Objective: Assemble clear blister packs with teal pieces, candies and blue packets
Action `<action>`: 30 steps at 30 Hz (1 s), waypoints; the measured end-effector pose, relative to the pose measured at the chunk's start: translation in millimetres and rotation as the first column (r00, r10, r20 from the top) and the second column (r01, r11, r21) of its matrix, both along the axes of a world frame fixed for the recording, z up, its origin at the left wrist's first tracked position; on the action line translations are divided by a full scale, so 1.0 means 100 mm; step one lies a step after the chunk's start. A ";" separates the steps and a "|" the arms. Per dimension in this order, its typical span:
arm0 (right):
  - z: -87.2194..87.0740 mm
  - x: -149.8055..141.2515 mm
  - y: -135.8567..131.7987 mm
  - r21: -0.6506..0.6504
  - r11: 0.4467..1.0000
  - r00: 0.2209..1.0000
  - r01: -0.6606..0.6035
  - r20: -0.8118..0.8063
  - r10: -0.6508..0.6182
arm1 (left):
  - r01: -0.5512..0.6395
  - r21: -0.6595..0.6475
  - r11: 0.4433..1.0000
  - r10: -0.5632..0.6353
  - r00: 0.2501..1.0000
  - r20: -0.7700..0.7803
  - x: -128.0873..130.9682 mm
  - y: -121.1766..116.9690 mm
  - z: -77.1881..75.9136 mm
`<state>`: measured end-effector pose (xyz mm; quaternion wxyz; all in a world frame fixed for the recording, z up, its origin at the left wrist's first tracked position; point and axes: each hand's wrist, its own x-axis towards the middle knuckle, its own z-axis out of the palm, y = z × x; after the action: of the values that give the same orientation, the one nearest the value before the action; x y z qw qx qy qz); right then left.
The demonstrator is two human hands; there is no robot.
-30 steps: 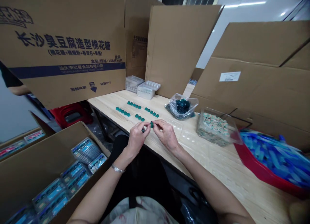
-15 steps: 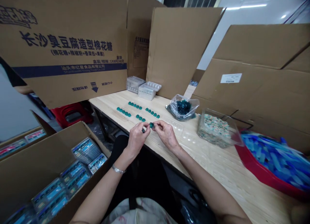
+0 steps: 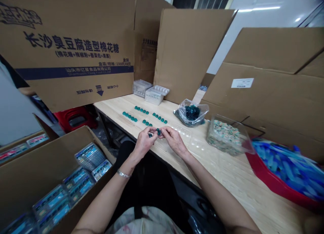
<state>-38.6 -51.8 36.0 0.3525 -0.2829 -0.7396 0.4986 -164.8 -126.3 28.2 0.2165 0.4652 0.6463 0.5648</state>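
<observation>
Flattened cardboard cartons [image 3: 73,48] with printed Chinese lettering stand upright along the back and right of a pale wooden surface [image 3: 235,173], walling it in. At lower left, an open carton [image 3: 48,159] holds overlapping blue-labelled blister packs [image 3: 81,183], set just beside the person's left arm. At right, a red tray [image 3: 268,180] carries a heap of blue plastic pieces [image 3: 286,166]. Nearer the middle stand a clear plastic tub [image 3: 225,136] of speckled pieces and a clear bag [image 3: 191,113] of dark teal pieces. Two stacked clear trays [image 3: 153,95] sit against the rear carton. Short rows of teal pieces [image 3: 141,109] lie spaced apart on the surface directly ahead of the hands, placed within easy reach and apparently kept in rows so that each stays separate. An empty clear blister tray [image 3: 183,133] lies just right of the hands. The left hand [image 3: 144,143] and right hand [image 3: 174,141] meet above the surface's front edge, each grip closed between thumb and fingers. The right grip pinches a small teal piece [image 3: 158,132], and the left grip appears to clamp a second teal piece [image 3: 150,135], though fingers partly hide it.
</observation>
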 end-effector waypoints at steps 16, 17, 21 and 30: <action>-0.07 -0.03 -0.08 0.679 0.724 0.976 0.126 0.044 -0.211 | -0.026 0.138 0.990 0.054 0.978 -0.201 0.03 0.05 -0.12; -0.07 -0.03 -0.08 0.721 0.685 0.973 0.106 0.066 -0.220 | -0.044 0.157 0.987 0.081 0.968 -0.238 0.03 0.06 -0.12; -0.08 -0.03 -0.09 0.836 0.544 0.938 0.069 0.132 -0.322 | -0.056 0.202 0.978 0.110 0.957 -0.267 0.02 0.10 -0.13; -0.09 0.00 -0.07 0.772 0.636 0.973 0.011 0.138 -0.185 | -0.005 0.221 0.975 0.036 0.990 -0.137 -0.01 0.11 -0.17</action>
<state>-38.3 -59.1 27.4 0.3878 -0.1966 -0.8963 0.0870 -166.0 -115.2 10.9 0.1117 0.5181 0.5985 0.6008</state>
